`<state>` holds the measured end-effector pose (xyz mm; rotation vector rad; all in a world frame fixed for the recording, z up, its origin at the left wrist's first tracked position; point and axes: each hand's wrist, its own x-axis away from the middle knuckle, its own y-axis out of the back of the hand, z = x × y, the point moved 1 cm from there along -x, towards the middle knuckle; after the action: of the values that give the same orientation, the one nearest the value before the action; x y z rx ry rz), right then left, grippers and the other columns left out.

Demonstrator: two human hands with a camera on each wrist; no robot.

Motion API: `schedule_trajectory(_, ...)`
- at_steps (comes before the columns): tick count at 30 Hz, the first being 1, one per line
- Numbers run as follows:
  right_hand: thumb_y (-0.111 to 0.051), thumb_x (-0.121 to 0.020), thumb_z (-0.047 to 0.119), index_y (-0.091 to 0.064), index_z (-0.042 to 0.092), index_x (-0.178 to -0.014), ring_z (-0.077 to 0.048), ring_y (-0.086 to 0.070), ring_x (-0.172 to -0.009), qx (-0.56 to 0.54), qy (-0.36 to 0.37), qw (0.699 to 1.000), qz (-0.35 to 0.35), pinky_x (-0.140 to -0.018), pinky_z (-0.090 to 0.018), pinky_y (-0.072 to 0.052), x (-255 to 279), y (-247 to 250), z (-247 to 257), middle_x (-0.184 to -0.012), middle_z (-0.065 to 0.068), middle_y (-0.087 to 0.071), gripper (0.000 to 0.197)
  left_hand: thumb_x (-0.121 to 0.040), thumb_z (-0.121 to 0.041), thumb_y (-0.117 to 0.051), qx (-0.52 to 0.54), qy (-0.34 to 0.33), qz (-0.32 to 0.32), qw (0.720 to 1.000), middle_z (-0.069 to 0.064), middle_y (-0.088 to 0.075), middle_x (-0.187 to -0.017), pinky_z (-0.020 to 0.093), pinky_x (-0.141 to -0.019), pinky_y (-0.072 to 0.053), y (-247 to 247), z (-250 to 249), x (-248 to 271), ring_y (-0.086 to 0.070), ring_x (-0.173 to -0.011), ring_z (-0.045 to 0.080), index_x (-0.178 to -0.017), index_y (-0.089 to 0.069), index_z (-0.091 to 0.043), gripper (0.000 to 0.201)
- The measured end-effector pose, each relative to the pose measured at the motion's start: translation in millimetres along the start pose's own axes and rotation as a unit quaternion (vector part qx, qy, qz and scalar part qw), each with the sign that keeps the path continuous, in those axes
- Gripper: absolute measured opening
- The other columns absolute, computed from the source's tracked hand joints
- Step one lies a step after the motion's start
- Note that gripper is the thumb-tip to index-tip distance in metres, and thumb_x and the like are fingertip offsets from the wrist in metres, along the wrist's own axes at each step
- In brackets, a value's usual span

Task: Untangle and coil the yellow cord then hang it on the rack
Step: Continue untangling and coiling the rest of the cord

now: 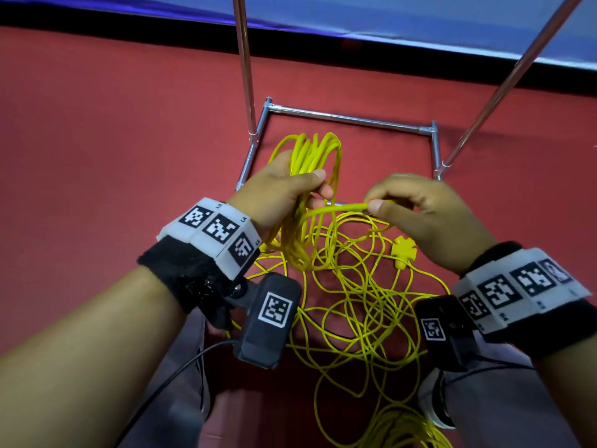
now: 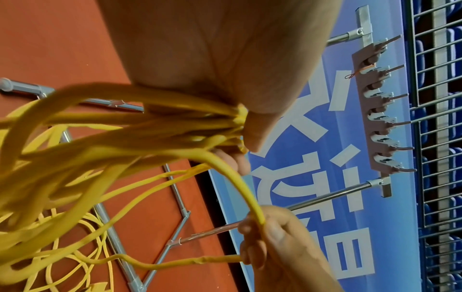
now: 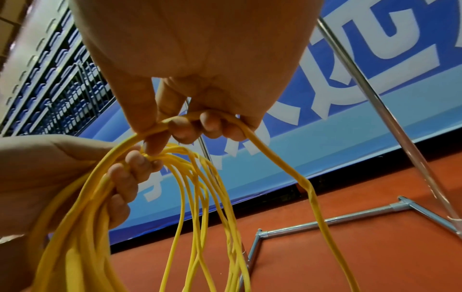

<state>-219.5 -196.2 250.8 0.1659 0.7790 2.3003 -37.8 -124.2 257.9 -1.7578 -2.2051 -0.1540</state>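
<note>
Yellow cord (image 1: 349, 305) lies mostly in a loose tangle on the red floor (image 1: 97, 140), between the person's legs and the metal base of the rack (image 1: 352, 119). A bundle of finished loops (image 1: 310, 156) stands up out of the left hand (image 1: 277, 189), whose fingers (image 3: 125, 177) are curled round the gathered strands with the thumb pressed across the front. The right hand (image 1: 429, 218) pinches a single strand between thumb and forefinger just beside the left, with the other fingers (image 3: 210, 126) hooked over the same strand.

The step in hand looks like feeding the next loop into the bundle. To do it well, I would slide the right hand along the strand so that each new loop matches the length of those already held, then lay it under the left thumb without twisting it. The plug (image 1: 403, 250) sits in the heap below the right wrist and may snag on crossing strands, so slack should be drawn up slowly and knots shaken out before they tighten. The hooks (image 2: 385, 102) on the rack's top bar wait above; much cord is not yet coiled.
</note>
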Motion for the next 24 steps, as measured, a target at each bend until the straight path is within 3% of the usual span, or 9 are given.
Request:
schedule_trajectory(3,-0.056,-0.082,0.027,-0.065,0.025,-0.079,0.005,-0.048,-0.072,0.053,0.019,0.998,0.018,-0.067,-0.010,-0.032,-1,-7,2,-0.070,0.017,-0.056,0.010,-0.098,-0.011,-0.048,-0.002,0.008,0.004,1.000,-0.001,-0.061,-0.070,0.017,-0.039,-0.042,-2,2,0,-0.057,-0.051,0.006,-0.095,-0.047,-0.017,0.007)
schedule_trajectory(5,-0.057,-0.081,0.029,-0.063,0.030,-0.078,0.001,-0.046,-0.066,0.052,0.015,0.999,0.005,-0.062,-0.011,-0.032,-2,-7,2,-0.070,0.025,-0.056,0.007,-0.098,-0.011,-0.048,-0.002,0.010,0.010,1.000,-0.001,-0.061,-0.070,0.017,-0.038,-0.042,-3,2,1,-0.057,-0.052,0.006,-0.094,-0.047,-0.017,0.007)
schedule_trajectory(8,-0.065,-0.073,0.034,-0.059,0.035,-0.079,-0.004,-0.039,-0.054,0.010,-0.023,0.999,-0.026,-0.053,-0.014,-0.033,-4,-6,0,-0.066,0.018,-0.053,0.009,-0.098,-0.011,-0.047,-0.007,0.014,0.028,1.000,0.001,-0.061,-0.073,0.019,-0.041,-0.043,-5,3,1,-0.060,-0.056,0.007,-0.097,-0.047,-0.015,0.004)
schedule_trajectory(11,-0.082,-0.068,0.028,-0.050,0.028,-0.080,-0.002,-0.040,-0.053,-0.012,-0.018,0.997,-0.069,-0.054,-0.017,-0.036,-6,-5,2,-0.069,0.011,-0.051,0.034,-0.097,-0.009,-0.047,-0.006,0.017,0.050,0.999,-0.002,-0.064,-0.071,0.023,-0.050,-0.047,-8,6,1,-0.062,-0.059,0.008,-0.104,-0.047,-0.013,0.008)
schedule_trajectory(13,-0.083,-0.068,0.024,-0.046,0.024,-0.076,-0.002,-0.041,-0.052,0.002,-0.008,0.996,-0.094,-0.053,-0.016,-0.036,-8,-5,6,-0.064,0.013,-0.050,0.038,-0.096,-0.007,-0.047,0.002,0.028,0.067,0.997,0.001,-0.064,-0.070,0.020,-0.046,-0.049,-10,7,3,-0.062,-0.055,0.009,-0.099,-0.048,-0.015,0.008)
schedule_trajectory(18,-0.079,-0.071,0.027,-0.052,0.023,-0.080,-0.001,-0.040,-0.053,0.026,0.010,0.989,-0.149,-0.053,-0.014,-0.033,-14,-3,8,-0.062,0.010,-0.047,0.028,-0.098,-0.011,-0.045,-0.041,0.023,0.103,0.994,0.003,-0.061,-0.068,0.020,-0.042,-0.045,-12,6,6,-0.055,-0.052,0.009,-0.094,-0.049,-0.017,0.009)
schedule_trajectory(24,-0.073,-0.074,0.028,-0.062,0.023,-0.082,0.000,-0.039,-0.056,0.026,0.025,0.985,-0.168,-0.054,-0.010,-0.030,-16,-3,12,-0.068,0.015,-0.046,0.014,-0.096,-0.011,-0.048,-0.030,0.014,0.115,0.993,0.004,-0.056,-0.066,0.018,-0.042,-0.044,-14,6,7,-0.054,-0.052,0.008,-0.093,-0.048,-0.013,0.004)
